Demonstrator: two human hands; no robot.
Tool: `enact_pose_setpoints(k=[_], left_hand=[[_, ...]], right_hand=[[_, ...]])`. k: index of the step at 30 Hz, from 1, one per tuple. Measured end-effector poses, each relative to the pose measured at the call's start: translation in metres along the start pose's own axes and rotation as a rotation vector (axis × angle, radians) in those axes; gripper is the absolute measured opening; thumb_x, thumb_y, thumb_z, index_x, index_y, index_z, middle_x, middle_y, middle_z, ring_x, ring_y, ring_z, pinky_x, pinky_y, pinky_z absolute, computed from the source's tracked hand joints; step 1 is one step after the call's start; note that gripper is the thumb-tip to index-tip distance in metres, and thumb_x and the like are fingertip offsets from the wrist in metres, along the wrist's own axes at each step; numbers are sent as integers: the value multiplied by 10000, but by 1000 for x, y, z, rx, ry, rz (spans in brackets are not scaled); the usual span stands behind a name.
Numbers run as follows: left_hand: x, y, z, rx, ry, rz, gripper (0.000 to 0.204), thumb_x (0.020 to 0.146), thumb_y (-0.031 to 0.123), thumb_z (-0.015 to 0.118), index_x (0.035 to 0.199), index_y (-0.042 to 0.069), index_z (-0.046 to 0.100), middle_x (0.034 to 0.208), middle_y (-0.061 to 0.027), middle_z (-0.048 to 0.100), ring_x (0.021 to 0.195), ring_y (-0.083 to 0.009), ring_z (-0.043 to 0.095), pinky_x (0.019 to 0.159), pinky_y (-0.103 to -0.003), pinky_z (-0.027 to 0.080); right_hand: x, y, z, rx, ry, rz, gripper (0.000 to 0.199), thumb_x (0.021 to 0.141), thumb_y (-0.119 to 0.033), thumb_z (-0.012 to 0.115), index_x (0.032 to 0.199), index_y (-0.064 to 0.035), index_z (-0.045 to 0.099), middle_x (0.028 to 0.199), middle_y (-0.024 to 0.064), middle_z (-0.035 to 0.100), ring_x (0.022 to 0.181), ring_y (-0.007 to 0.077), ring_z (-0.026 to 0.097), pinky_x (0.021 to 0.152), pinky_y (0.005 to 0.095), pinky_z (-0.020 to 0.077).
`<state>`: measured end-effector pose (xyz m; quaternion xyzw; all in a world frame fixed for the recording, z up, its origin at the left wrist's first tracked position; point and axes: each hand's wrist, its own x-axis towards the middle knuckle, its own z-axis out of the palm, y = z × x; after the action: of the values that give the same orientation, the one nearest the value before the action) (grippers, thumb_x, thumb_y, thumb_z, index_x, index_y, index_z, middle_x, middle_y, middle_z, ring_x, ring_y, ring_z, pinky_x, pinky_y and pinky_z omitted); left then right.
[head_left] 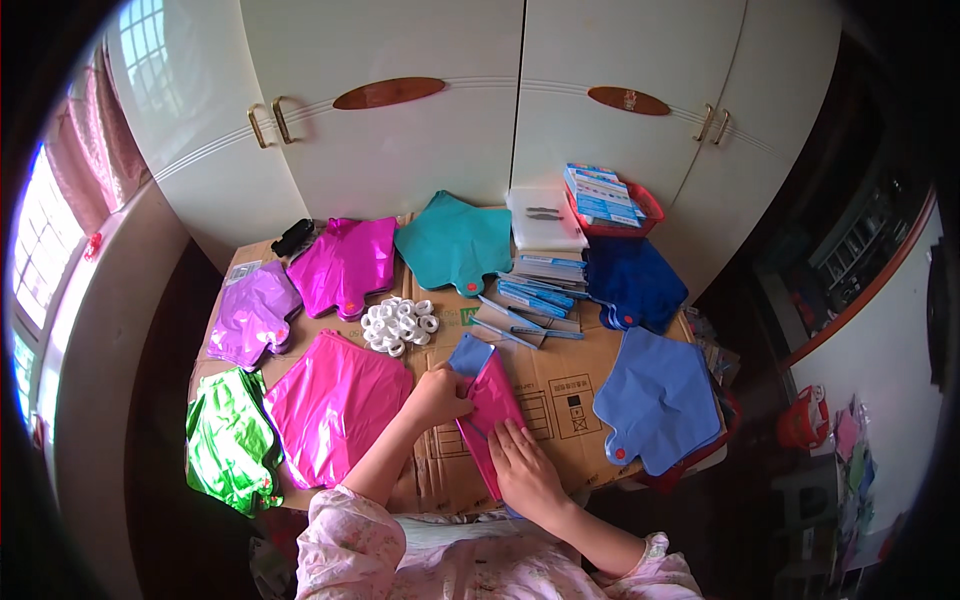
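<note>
A folded pink foil balloon [492, 392] lies as a narrow strip before me on the cardboard, with a blue foil piece [470, 354] showing at its far end. My left hand [440, 396] is closed on the strip's left edge with fingers pinched. Nearer to me, my right hand [524, 468] rests flat on the strip, fingers stretched out. Left of my left arm lies a stack of flat pink foil balloons [335, 410]. White ribbon rolls [399, 326] are heaped just beyond my left hand.
Around the cardboard [445, 465] lie green [232, 440], purple [252, 312], magenta [343, 265], teal [455, 245], dark blue [635, 285] and light blue foil balloons [660, 400]. Card packets [540, 290] and a red basket [652, 208] stand at the back. White cabinets [400, 150] rise behind.
</note>
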<state>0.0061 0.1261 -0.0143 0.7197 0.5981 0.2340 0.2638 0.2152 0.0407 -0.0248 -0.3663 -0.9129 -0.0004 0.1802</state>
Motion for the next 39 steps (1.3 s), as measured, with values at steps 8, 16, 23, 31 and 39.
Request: enact_pose_setpoints(k=[8, 16, 23, 31, 39], left_hand=[[-1, -6, 3, -14, 17, 37, 208, 581, 170, 712, 619, 17, 576, 742, -147, 568, 712, -294, 592, 642, -380, 486], [0, -5, 0, -12, -12, 29, 213, 573, 170, 717, 627, 20, 576, 749, -151, 579, 759, -298, 592, 679, -378, 491], [-13, 14, 21, 281, 210, 252, 199, 682, 98, 657, 880, 74, 659, 839, -110, 602, 827, -279, 588, 735, -379, 509], [-28, 40, 29, 225, -118, 296, 388, 771, 95, 557, 1155, 58, 596, 927, -154, 621, 839, -316, 634, 705, -407, 532], [-9, 40, 32, 354, -90, 150, 603, 749, 93, 529, 1326, -38, 413, 715, -198, 634, 619, -353, 649, 571, -452, 526]], right_hand=[[1, 0, 1, 7, 16, -11, 390, 859, -128, 446, 1177, 79, 536, 1265, 232, 513, 1251, 340, 436, 1100, 434, 290], [0, 1, 4, 32, 25, -7, 390, 851, -123, 452, 1177, 75, 531, 1264, 230, 510, 1249, 342, 436, 1097, 436, 290], [-1, 2, 5, 55, 31, -5, 408, 829, -121, 467, 1179, 80, 523, 1253, 239, 504, 1222, 354, 448, 1088, 448, 299], [-1, 4, 9, 112, 27, -5, 428, 808, -112, 488, 1182, 94, 512, 1225, 249, 500, 1183, 363, 464, 1082, 464, 304], [-1, 3, 6, 183, 34, 14, 464, 773, -58, 523, 1214, 82, 494, 1248, 250, 491, 1196, 384, 458, 1072, 481, 319]])
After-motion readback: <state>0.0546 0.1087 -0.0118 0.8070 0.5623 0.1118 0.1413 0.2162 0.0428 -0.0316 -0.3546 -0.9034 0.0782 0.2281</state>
